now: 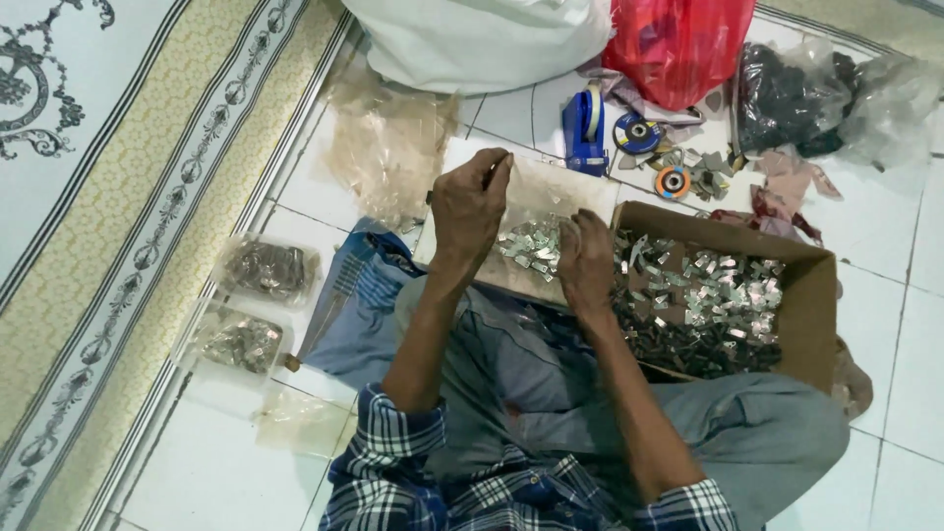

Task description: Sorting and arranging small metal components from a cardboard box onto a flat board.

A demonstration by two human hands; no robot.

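A blue tape holder (pixel 586 128) stands on the white tile floor (pixel 890 324) near the top. Just to its right lie two small round discs (pixel 638 133). A red plastic bag (pixel 678 44) and a big white bag (pixel 482 39) sit at the top edge. Dark clear bags (pixel 836 98) are in the top right corner. Two small filled packets (pixel 258 305) lie by the patterned carpet (pixel 108 216) on the left.
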